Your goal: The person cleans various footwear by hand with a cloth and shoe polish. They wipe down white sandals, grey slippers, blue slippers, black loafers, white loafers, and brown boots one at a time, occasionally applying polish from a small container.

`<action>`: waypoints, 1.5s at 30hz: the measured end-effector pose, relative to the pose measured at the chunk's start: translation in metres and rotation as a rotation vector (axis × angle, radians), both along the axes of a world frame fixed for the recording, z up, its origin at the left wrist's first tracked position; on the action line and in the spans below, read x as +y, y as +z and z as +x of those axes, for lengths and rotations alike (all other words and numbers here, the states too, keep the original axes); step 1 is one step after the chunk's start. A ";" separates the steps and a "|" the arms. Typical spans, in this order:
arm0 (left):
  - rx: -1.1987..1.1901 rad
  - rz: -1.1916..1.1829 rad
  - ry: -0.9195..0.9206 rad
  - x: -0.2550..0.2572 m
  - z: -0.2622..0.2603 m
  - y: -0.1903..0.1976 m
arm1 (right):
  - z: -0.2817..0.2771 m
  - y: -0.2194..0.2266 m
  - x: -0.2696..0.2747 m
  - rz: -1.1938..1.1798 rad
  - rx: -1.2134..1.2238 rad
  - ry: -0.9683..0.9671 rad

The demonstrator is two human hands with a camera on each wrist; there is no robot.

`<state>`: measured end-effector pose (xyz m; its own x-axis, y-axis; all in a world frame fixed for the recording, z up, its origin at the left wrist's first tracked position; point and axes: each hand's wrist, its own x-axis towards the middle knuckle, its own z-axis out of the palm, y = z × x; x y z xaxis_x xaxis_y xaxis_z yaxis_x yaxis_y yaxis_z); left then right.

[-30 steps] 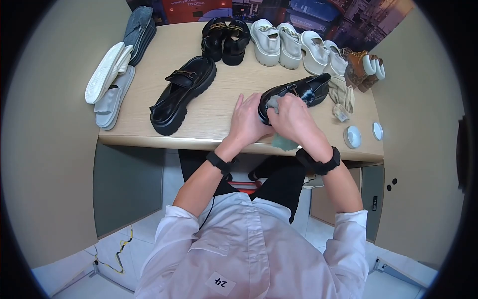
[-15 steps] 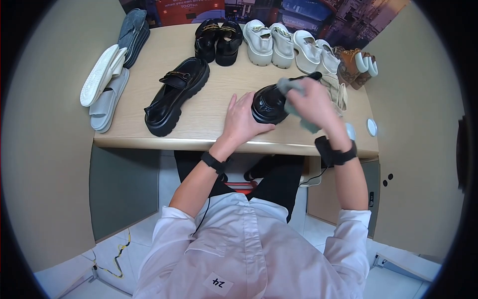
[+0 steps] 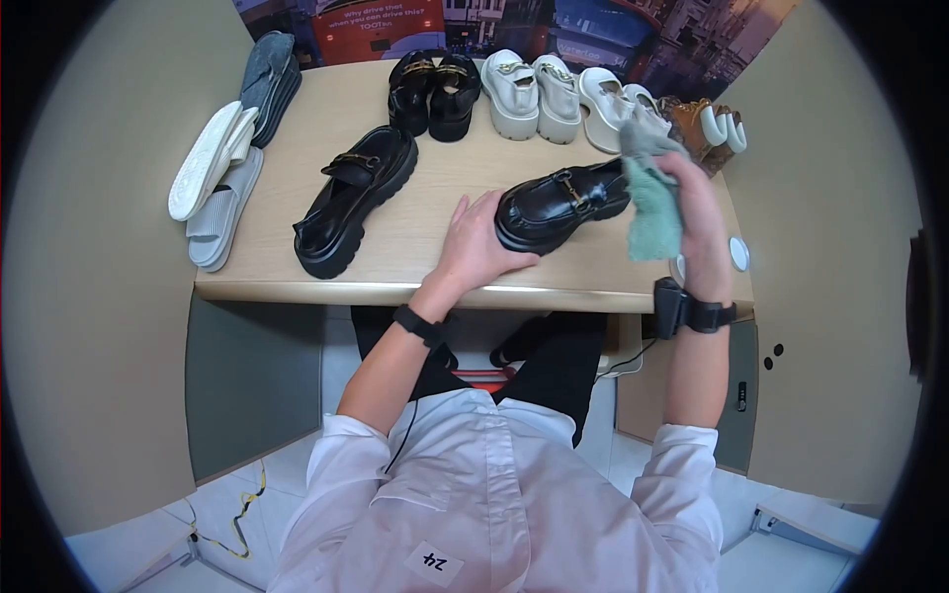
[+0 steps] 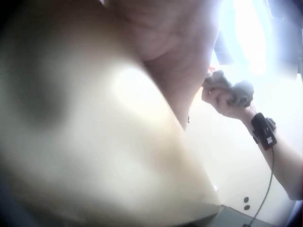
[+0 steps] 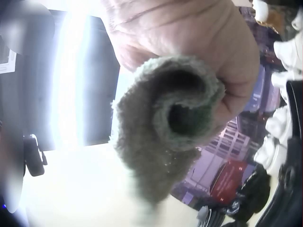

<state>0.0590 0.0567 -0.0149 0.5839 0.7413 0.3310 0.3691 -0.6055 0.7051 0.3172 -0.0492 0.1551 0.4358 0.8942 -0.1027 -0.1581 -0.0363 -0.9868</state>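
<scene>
We're missing the heel tip of the black loafer (image 3: 554, 210) behind the green cloth (image 3: 652, 210), and the right wrist (image 3: 708, 273) is masking part of a white dish (image 3: 678, 269)! The poster (image 3: 371, 32) is spilling past the top edge; in the left wrist view, we're getting a blurred left grip (image 4: 173, 40).

On one tabletop (image 3: 465, 178), you see two black loafers (image 3: 561, 205), two black gold-trimmed shoes (image 3: 451, 114), four white shoes (image 3: 513, 104), one upturned white slipper (image 3: 203, 166), one light grey slide (image 3: 227, 212) and two white dishes (image 3: 739, 254), one partly hidden. You have two grips (image 3: 474, 242), two wristbands (image 3: 419, 324) and one green cloth (image 3: 653, 210). The brown boots (image 3: 692, 121) and the stacked dark grey slippers (image 3: 270, 79) overlap; you cannot count either surely.
</scene>
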 end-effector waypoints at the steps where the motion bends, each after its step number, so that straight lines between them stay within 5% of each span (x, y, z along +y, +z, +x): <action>1: 0.011 0.015 -0.008 0.003 -0.004 -0.001 | 0.013 0.003 -0.006 0.050 0.004 -0.064; 7: 0.141 -0.104 -0.203 0.029 -0.055 0.033 | 0.063 -0.014 -0.014 -0.051 -0.333 -0.270; 12: 0.243 -0.204 -0.225 0.040 -0.063 0.037 | 0.066 -0.087 0.010 -0.257 -0.305 -0.093; 15: 0.189 -0.141 -0.159 0.038 -0.061 0.029 | 0.058 -0.105 0.011 -0.253 -0.338 -0.076; 18: 0.302 -0.088 0.153 0.029 -0.055 0.043 | 0.055 -0.106 -0.009 -0.289 -0.327 -0.054; 21: 0.296 -0.342 0.272 0.028 -0.039 0.049 | 0.033 -0.110 -0.038 -0.227 -0.199 -0.074; 28: -0.390 -0.757 -0.105 0.033 -0.011 0.000 | -0.059 -0.124 -0.081 -0.083 0.182 -0.128; 31: -0.371 -0.874 -0.154 0.021 -0.020 0.021 | -0.096 -0.130 -0.087 -0.006 0.177 0.010; 35: -0.297 -0.626 -0.291 -0.003 -0.071 0.013 | -0.080 -0.131 -0.097 0.085 0.085 -0.216; 38: 0.047 -0.379 -0.081 -0.053 -0.071 0.033 | -0.048 -0.137 -0.099 0.093 -0.062 -0.402; 41: 0.129 -0.178 -0.065 -0.066 -0.055 0.028 | -0.066 -0.134 -0.093 0.111 -0.200 -0.439; 45: 0.067 -0.141 0.119 -0.079 -0.034 0.006 | -0.102 -0.133 -0.081 0.317 -0.687 -0.233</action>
